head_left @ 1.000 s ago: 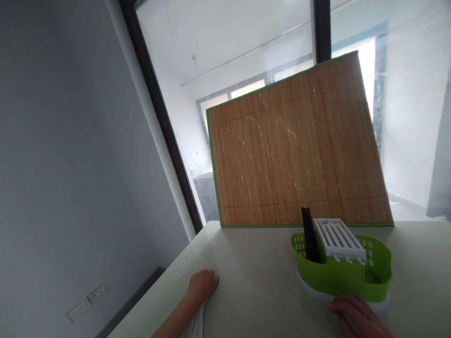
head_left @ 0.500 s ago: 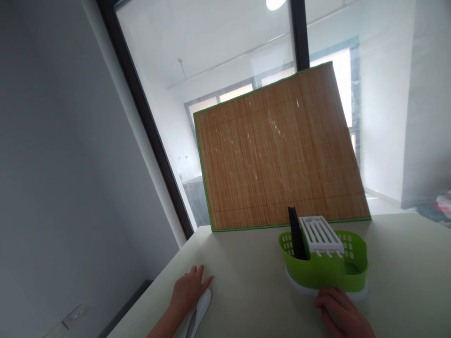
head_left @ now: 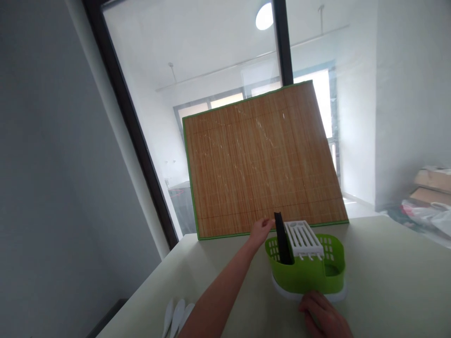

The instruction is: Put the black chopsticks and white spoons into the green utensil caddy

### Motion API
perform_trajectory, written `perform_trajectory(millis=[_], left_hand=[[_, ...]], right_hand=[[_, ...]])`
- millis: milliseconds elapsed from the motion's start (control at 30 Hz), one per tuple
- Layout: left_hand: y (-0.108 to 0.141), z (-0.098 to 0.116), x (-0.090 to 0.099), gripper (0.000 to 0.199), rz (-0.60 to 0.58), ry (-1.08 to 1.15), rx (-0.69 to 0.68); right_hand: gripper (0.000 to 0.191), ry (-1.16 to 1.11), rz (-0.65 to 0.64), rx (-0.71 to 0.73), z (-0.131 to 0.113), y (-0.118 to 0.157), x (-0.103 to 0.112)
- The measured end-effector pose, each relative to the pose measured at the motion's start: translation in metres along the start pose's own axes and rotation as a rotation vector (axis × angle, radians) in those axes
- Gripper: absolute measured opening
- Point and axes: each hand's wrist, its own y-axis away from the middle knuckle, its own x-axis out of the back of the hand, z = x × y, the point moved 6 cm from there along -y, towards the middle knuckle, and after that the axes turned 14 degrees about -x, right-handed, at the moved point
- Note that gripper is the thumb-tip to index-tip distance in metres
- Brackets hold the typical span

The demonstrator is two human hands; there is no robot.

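A green plastic utensil caddy [head_left: 306, 277] on a white base stands on the table. It holds a long, upright black bundle [head_left: 283, 241], possibly chopsticks, and a white slotted rack [head_left: 303, 238] spans its top. My left hand [head_left: 260, 231] reaches to the top of the black bundle, fingers partly extended at its left edge; a firm hold does not show. With curled fingers, my right hand [head_left: 324, 313] is at the front edge of the white base, touching it. Several white spoons [head_left: 177, 317] lie at the lower left, partly covered by my left forearm.
A bamboo mat [head_left: 262, 164] with green edging stands upright along the far side of the white table [head_left: 225, 256]. Behind it is a glass partition with a dark frame [head_left: 283, 42]. Cardboard boxes [head_left: 435, 180] and plastic bags lie beyond the table at the right.
My left hand has left the spoons and moved up and right to the black bundle. The right hand stays at the caddy's base. The view has shifted slightly to the right.
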Motion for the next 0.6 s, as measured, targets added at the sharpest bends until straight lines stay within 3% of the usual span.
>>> perform_trajectory(millis=[133,233,400,600], left_hand=[[-0.029,-0.002,-0.035,0.046,-0.030,0.104,0.033],[-0.036,-0.007,-0.045,0.043,-0.027,0.126,0.052],[-0.028,-0.005,-0.033,0.039,0.040,0.068,-0.005],[-0.001,0.020,-0.005,0.037,0.076,-0.063,-0.146]], right_hand=[[0.020,0.017,0.025,0.004,-0.002,-0.003,0.004],[0.021,0.021,0.041,0.040,-0.008,-0.005,0.005],[0.022,0.051,0.035,0.072,-0.017,-0.007,0.005],[0.020,0.049,-0.007,0.058,-0.021,-0.007,0.007]])
